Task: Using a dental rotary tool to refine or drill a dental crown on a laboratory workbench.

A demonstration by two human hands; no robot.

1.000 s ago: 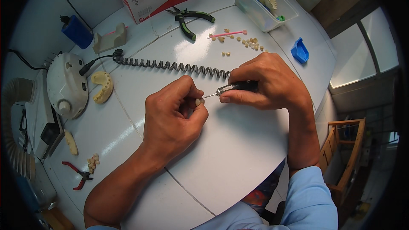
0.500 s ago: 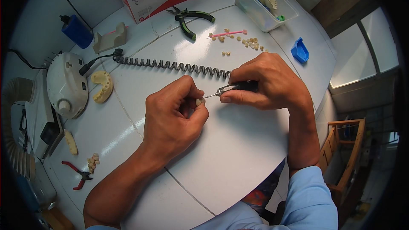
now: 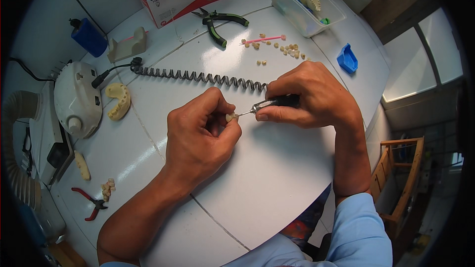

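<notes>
Over the middle of the white tabletop, my left hand (image 3: 202,131) pinches a small cream tooth crown (image 3: 229,117) between thumb and fingertips. My right hand (image 3: 314,96) is wrapped round a black and silver dental handpiece (image 3: 277,101), its thin bur pointing left. The bur's tip meets the crown or lies right beside it; I cannot tell which. From the handpiece a black coiled cord (image 3: 198,75) runs left to a cable by the white control unit (image 3: 76,99). Part of the crown is hidden by my left fingers.
Several loose tooth crowns (image 3: 292,50) and a pink stick (image 3: 264,39) lie beyond my hands, near green-black pliers (image 3: 215,27). A clear plastic box (image 3: 302,17) and blue tray (image 3: 348,59) stand far right. At left are a dental cast (image 3: 118,101) and red-handled cutters (image 3: 89,202).
Both hands hold nearly the same place and grip. The crown in my left fingers has turned slightly and shows a little more.
</notes>
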